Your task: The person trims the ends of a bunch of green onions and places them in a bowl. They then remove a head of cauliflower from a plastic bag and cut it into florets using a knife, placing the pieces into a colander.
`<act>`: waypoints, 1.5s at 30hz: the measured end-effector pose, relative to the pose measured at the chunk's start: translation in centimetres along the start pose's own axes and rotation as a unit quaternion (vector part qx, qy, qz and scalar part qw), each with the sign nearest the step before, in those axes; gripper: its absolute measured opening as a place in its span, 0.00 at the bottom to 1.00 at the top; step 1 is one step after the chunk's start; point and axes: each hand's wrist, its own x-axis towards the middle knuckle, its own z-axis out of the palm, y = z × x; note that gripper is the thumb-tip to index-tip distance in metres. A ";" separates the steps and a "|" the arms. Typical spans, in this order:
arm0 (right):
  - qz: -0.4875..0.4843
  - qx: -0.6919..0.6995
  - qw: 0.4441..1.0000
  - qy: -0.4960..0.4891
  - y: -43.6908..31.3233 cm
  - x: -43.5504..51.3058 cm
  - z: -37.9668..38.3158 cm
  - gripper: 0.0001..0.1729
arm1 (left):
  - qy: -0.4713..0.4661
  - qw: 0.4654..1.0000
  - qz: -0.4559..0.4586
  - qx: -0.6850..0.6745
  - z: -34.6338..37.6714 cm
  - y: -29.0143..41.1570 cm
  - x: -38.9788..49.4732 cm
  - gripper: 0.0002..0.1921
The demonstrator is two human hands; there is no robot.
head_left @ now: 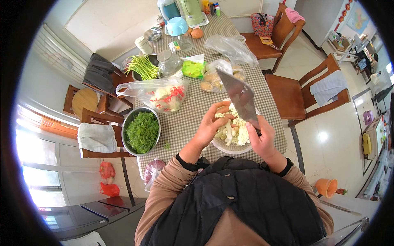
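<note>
My right hand (pixel 261 135) grips a cleaver (pixel 238 95) by its handle end, the broad blade slanting up and away over a white basket (pixel 231 149). Cut cauliflower (pixel 241 132) lies in that basket. My left hand (pixel 212 123) is at the basket's left side, fingers curled around a piece of cauliflower. Left of the basket stands a metal bowl (pixel 125 135) of leafy greens (pixel 143 132). Beyond it, a plastic bag with red print (pixel 167 95) holds something pale. A clear bag of potato-like produce (pixel 212 80) lies just past the blade.
On the checked tablecloth (pixel 190 107) farther back are green stalks (pixel 143 67), a glass pot (pixel 169 63), a green tissue pack (pixel 193 68), an empty-looking plastic bag (pixel 231 47) and a light green jug (pixel 191 12). Wooden chairs (pixel 284 95) flank the table. A purple bundle (pixel 154 170) sits at its near left corner.
</note>
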 end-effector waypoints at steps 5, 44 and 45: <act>0.082 0.043 0.996 -0.015 0.9 0.0 -0.3 0.12 | 0.011 1.000 0.007 -0.020 -1.4 -0.8 0.3 0.15; 0.056 0.029 0.995 -0.082 3.7 1.2 1.5 0.09 | 0.037 0.984 -0.060 0.161 0.4 -3.0 0.9 0.11; 0.050 0.021 0.995 -0.078 3.7 1.1 1.4 0.08 | 0.036 0.983 -0.063 0.168 0.5 -3.1 0.9 0.11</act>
